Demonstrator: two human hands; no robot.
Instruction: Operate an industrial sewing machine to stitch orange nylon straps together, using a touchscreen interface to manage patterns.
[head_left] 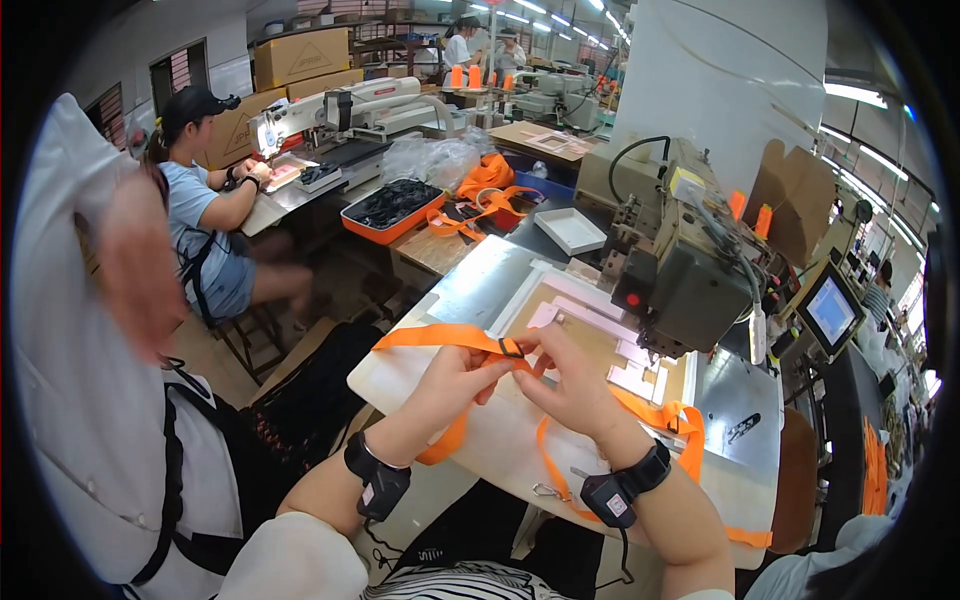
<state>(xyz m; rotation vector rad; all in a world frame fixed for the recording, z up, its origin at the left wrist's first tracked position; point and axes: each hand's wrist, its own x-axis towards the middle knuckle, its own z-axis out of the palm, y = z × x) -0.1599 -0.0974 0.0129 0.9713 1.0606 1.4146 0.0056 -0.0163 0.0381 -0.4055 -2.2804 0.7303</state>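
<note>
Both hands meet over the near edge of a white-and-metal work table [450,290]. Pinched between the fingers of my left hand [440,390] is an orange webbing strap [425,337], its flat end sticking out to the left. A black slide buckle [511,348] sits on the strap between my hands. My right hand [572,385] grips the webbing just beside that buckle, thumb and fingers together. More orange strap [685,425] loops over the table to the right of my hands. A small metal snap hook [546,490] lies near the table's front edge.
A sewing machine head [700,270] stands over pink template plates [640,375]. Behind are a white tray [570,232] and an orange bin [375,232] of black parts. A screen [830,310] is at right. One person [70,300] stands close at left; another [205,200] sits at a machine.
</note>
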